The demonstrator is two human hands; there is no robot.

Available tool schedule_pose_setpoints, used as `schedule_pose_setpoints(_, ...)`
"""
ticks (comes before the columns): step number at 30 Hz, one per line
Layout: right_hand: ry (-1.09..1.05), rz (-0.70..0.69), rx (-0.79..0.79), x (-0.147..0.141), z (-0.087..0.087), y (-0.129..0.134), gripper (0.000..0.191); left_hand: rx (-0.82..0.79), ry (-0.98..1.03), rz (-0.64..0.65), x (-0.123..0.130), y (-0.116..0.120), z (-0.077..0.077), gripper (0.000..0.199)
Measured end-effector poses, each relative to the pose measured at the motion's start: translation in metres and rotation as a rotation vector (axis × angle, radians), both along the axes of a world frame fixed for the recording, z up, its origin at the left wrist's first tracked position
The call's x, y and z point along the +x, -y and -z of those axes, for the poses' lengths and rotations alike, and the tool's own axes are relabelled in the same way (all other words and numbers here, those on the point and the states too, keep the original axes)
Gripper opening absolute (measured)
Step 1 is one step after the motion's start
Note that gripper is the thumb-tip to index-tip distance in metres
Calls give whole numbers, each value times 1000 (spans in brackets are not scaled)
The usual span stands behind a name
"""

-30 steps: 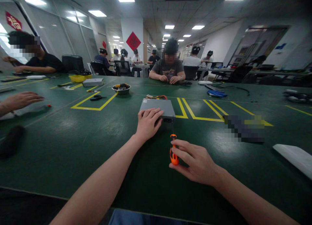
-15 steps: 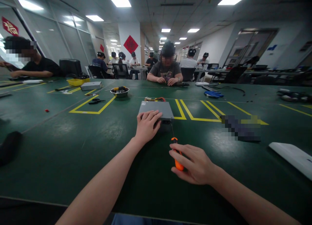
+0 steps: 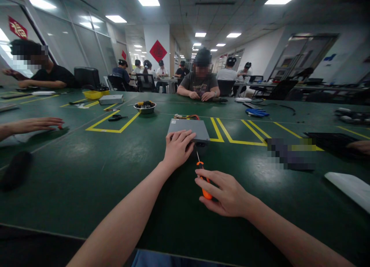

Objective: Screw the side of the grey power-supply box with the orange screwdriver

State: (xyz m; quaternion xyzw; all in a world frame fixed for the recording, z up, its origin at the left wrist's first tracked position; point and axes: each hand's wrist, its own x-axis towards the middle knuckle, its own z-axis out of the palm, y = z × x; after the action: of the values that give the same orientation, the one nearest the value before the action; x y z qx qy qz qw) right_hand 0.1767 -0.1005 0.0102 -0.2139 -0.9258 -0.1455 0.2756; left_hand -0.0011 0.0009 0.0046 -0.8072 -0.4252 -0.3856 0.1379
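Left hand [image 3: 178,149] lies open on the box [image 3: 187,130]; right hand [image 3: 224,192] grips the screwdriver [image 3: 204,180], whose tip could slip and scratch it.

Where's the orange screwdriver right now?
In the head view, the orange screwdriver sits in the right hand, its tip near the gray metal box.
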Motion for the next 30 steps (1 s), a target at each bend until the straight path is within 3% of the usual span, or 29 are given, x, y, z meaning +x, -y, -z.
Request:
schedule_pose_setpoints(17, -19, 12, -45, -1, -1, -1, 28, -2, 3, -7, 0, 0, 0, 29)
schedule_pose_setpoints(23, -126, 37, -32, -7, 0, -1, 41, -11, 3, -6, 0, 1, -1, 31)
schedule_pose_setpoints(30, -95, 63, -192, -5, 1, 2, 42, -18, -19, -18, 0, 1, 0, 33)
